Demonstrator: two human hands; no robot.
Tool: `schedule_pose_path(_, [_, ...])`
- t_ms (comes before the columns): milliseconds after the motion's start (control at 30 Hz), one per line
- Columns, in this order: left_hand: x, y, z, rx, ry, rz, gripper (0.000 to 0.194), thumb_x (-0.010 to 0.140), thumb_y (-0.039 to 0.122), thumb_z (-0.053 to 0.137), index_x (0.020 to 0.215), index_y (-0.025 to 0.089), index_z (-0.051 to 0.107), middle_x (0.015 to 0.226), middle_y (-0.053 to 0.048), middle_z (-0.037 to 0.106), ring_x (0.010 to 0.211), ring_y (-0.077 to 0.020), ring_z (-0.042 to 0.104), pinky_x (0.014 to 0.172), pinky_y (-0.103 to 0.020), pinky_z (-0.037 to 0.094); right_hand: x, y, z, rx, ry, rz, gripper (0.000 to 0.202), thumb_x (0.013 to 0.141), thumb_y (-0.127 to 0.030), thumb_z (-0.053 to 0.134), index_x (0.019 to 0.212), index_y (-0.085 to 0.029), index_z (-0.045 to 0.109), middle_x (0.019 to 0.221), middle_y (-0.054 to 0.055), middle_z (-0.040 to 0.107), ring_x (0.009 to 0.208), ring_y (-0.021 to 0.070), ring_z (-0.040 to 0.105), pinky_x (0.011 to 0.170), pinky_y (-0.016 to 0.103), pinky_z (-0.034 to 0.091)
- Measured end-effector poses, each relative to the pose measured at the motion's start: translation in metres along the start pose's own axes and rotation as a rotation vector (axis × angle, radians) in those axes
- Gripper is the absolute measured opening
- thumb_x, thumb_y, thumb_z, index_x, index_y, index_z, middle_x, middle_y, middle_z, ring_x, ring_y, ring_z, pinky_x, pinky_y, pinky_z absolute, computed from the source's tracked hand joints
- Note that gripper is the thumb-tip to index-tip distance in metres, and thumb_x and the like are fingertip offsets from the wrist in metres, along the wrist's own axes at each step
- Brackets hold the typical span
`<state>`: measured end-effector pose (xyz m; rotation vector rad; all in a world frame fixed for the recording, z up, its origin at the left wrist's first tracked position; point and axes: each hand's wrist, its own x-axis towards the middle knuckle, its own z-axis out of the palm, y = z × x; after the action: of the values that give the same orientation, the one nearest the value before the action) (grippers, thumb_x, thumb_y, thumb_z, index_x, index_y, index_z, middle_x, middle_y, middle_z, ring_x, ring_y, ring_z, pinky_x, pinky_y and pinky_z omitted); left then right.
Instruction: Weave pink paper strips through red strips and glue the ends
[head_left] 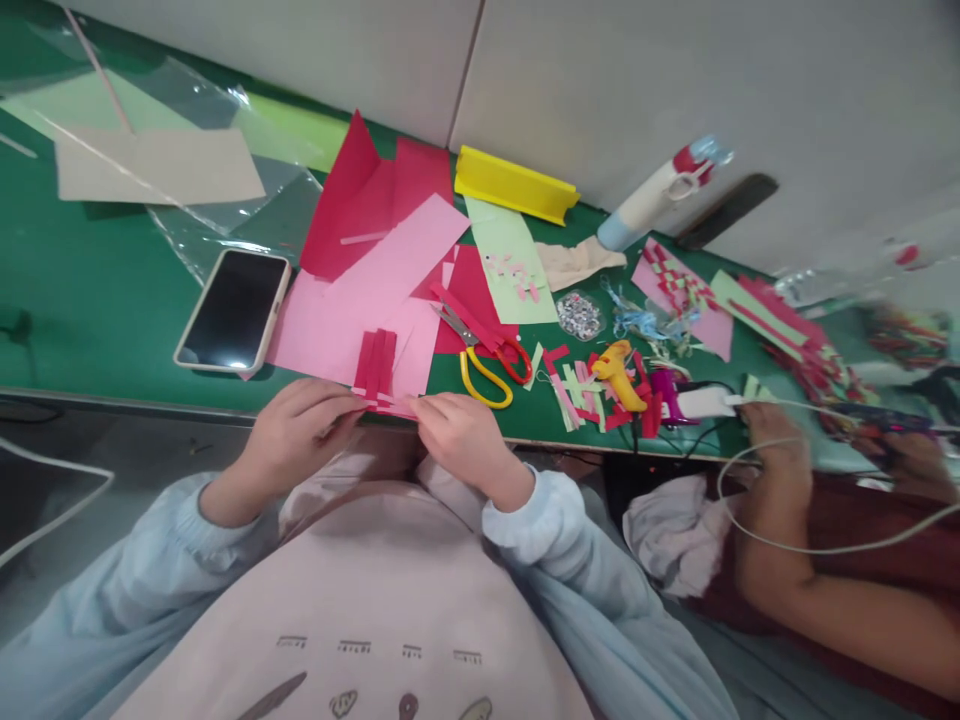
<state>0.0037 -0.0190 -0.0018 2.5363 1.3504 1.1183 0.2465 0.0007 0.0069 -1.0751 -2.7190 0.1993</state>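
The green bench [150, 262] stood along a pale wall [600, 80], which had one dark vertical seam. At the near edge of this bench, the left hand [300, 430] and the right hand [463, 440] were a little apart from each other. Each one had its fingertips closed on one side of a small paper weave [379, 370], made of upright red strips and pale pink ones. The weave was between the hands, in front of the pink sheets [330, 325].

To the left of the sheets was lying a phone [234, 308] with dark screen, and behind it a clear plastic wrap [277, 205]. To the right I saw scissors [471, 338] with red and yellow handles, then cut paper scraps [581, 390] with a yellow glue gun [621, 375] upon them. A yellow tray [516, 185] and a bottle [656, 200] were near the wall.

At the right side, another person in dark red clothes [847, 570] was sitting at the same bench, a pale cable [832, 550] curving before the arm. The floor [67, 500] was grey and dim.
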Motion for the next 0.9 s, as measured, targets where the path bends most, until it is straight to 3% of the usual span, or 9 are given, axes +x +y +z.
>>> schedule_pose_path(167, [0.039, 0.004, -0.013, -0.120, 0.037, -0.203, 0.013, 0.088, 0.023, 0.060, 0.096, 0.021, 0.070, 0.091, -0.003, 0.075, 0.083, -0.0165, 0.070, 0.079, -0.029, 0.057, 0.025, 0.017, -0.040, 0.252, 0.055, 0.140, 0.028, 0.094, -0.021, 0.053, 0.116, -0.019, 0.071, 0.111, 0.007, 0.076, 0.100, 0.0196, 0.070, 0.084, 0.029, 0.051])
schedule_pose_path(333, [0.070, -0.002, -0.018, -0.431, 0.088, -0.447, 0.028, 0.082, 0.032, 0.069, 0.107, 0.019, 0.068, 0.090, -0.004, 0.072, 0.074, -0.0148, 0.069, 0.070, -0.028, 0.058, 0.050, 0.040, -0.076, 0.552, 0.045, 0.213, 0.024, 0.084, -0.026, 0.066, 0.105, -0.018, 0.074, 0.103, 0.006, 0.077, 0.096, 0.0209, 0.071, 0.086, 0.031, 0.052])
schedule_pose_path(467, [0.090, -0.014, -0.014, -0.542, 0.021, -0.591, 0.028, 0.077, 0.033, 0.071, 0.101, 0.019, 0.069, 0.090, -0.005, 0.070, 0.075, -0.0172, 0.067, 0.071, -0.033, 0.059, 0.070, 0.064, -0.086, 0.845, -0.167, 0.228, 0.024, 0.077, -0.031, 0.070, 0.094, -0.014, 0.073, 0.087, 0.004, 0.074, 0.083, 0.0185, 0.067, 0.074, 0.029, 0.053])
schedule_pose_path(567, [0.098, -0.027, -0.003, -0.635, -0.026, -0.718, 0.029, 0.072, 0.033, 0.072, 0.096, 0.018, 0.068, 0.087, -0.005, 0.068, 0.073, -0.0180, 0.066, 0.067, -0.034, 0.058, 0.084, 0.079, -0.079, 0.926, -0.315, 0.251, 0.022, 0.075, -0.030, 0.071, 0.086, -0.012, 0.071, 0.077, 0.001, 0.069, 0.072, 0.0142, 0.062, 0.066, 0.026, 0.048])
schedule_pose_path(700, [0.097, -0.048, 0.018, -0.652, -0.107, -0.865, 0.033, 0.066, 0.033, 0.072, 0.094, 0.016, 0.066, 0.076, -0.003, 0.062, 0.069, -0.0177, 0.063, 0.060, -0.032, 0.055, 0.099, 0.090, -0.059, 0.812, -0.348, 0.291, 0.014, 0.075, -0.021, 0.068, 0.082, -0.011, 0.072, 0.074, 0.001, 0.069, 0.068, 0.0131, 0.062, 0.066, 0.026, 0.047])
schedule_pose_path(800, [0.094, -0.061, 0.030, -0.539, -0.124, -0.856, 0.035, 0.066, 0.035, 0.070, 0.096, 0.015, 0.066, 0.077, -0.004, 0.064, 0.073, -0.0196, 0.064, 0.065, -0.034, 0.056, 0.104, 0.093, -0.048, 0.632, -0.288, 0.325, 0.018, 0.079, -0.021, 0.067, 0.091, -0.011, 0.075, 0.085, 0.006, 0.074, 0.079, 0.0159, 0.067, 0.073, 0.027, 0.049])
schedule_pose_path(900, [0.091, -0.070, 0.036, -0.399, -0.121, -0.824, 0.037, 0.068, 0.036, 0.068, 0.099, 0.015, 0.065, 0.086, -0.006, 0.069, 0.078, -0.0200, 0.066, 0.072, -0.034, 0.055, 0.105, 0.090, -0.045, 0.306, -0.186, 0.316, 0.022, 0.082, -0.024, 0.068, 0.099, -0.012, 0.075, 0.098, 0.011, 0.075, 0.091, 0.0208, 0.068, 0.080, 0.030, 0.049])
